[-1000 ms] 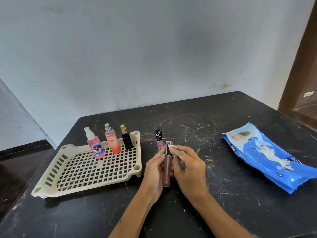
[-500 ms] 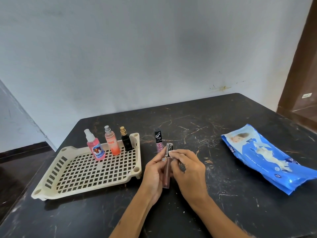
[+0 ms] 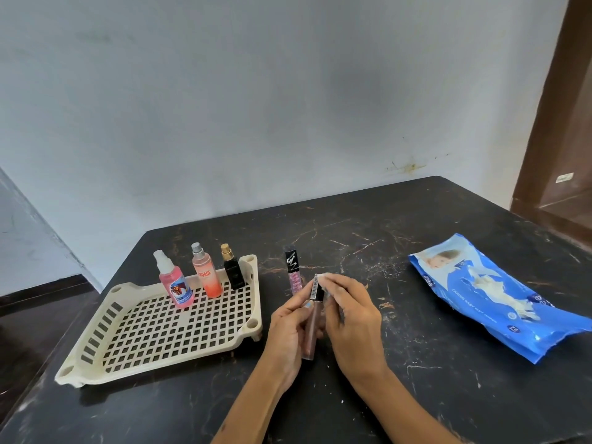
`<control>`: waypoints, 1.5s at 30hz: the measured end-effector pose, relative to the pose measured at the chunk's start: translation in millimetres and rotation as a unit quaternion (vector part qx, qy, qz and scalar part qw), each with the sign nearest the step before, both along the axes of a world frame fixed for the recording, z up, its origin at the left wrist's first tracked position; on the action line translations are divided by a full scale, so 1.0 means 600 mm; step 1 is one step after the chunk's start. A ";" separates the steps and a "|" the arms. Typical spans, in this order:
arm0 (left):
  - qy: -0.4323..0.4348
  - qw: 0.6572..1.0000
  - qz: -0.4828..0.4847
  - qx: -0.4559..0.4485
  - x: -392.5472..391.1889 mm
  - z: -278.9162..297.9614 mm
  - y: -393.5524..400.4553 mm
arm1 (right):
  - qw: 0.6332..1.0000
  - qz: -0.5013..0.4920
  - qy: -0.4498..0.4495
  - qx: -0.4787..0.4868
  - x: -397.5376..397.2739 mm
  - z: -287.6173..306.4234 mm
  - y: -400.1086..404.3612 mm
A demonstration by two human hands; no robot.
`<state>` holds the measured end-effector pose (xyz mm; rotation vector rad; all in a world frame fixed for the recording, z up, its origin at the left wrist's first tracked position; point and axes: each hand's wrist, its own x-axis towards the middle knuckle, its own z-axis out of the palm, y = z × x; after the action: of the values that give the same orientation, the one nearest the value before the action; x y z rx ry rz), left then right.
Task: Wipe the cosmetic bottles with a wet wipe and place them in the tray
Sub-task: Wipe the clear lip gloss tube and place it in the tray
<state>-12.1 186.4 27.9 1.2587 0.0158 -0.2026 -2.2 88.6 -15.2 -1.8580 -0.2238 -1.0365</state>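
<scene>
My left hand (image 3: 290,328) grips a slim brown lip gloss tube (image 3: 312,325) with a silver-black cap, held upright above the table. My right hand (image 3: 350,318) pinches a white wet wipe (image 3: 323,280) against the tube's cap. A pink lip gloss tube (image 3: 293,270) with a black cap stands on the table just behind my hands. In the cream slotted tray (image 3: 153,334) at the left, along its far edge, stand a pink spray bottle (image 3: 174,283), an orange spray bottle (image 3: 206,272) and a small black perfume bottle (image 3: 233,267).
A blue pack of wet wipes (image 3: 499,293) lies at the right on the dark marble table (image 3: 416,395). The table's left edge runs just beside the tray. A grey wall stands behind and a brown door (image 3: 563,123) at the far right.
My right hand has slid the wipe up along the tube's cap. The tube stays upright in my left hand, and the view has shifted slightly.
</scene>
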 end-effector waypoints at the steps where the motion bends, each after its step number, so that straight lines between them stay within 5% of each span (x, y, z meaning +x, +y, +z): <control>1: -0.001 1.000 -0.002 0.006 -0.001 0.000 0.000 | 1.000 -0.001 0.004 0.000 0.001 -0.001 0.000; 12: 0.020 0.999 0.011 -0.040 0.000 0.003 0.004 | 0.999 0.018 -0.029 -0.024 0.001 -0.002 0.004; 23: 0.082 0.988 0.053 -0.121 0.009 -0.003 0.014 | 0.973 0.099 -0.062 -0.199 -0.046 -0.012 0.011; 31: 0.054 0.995 -0.004 -0.081 0.001 0.000 0.009 | 0.998 0.030 0.012 -0.059 -0.023 -0.002 0.003; 39: 0.036 0.998 -0.045 -0.015 -0.004 0.003 0.008 | 0.999 -0.008 0.015 -0.041 -0.017 0.007 -0.007; 45: 0.047 0.996 -0.041 -0.060 -0.003 0.005 0.008 | 0.998 -0.009 -0.018 -0.055 -0.016 0.002 -0.006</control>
<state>-14.2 191.2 31.2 1.1304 0.0323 -0.3290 -11.9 85.0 -14.1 -1.9442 -0.2910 -1.0903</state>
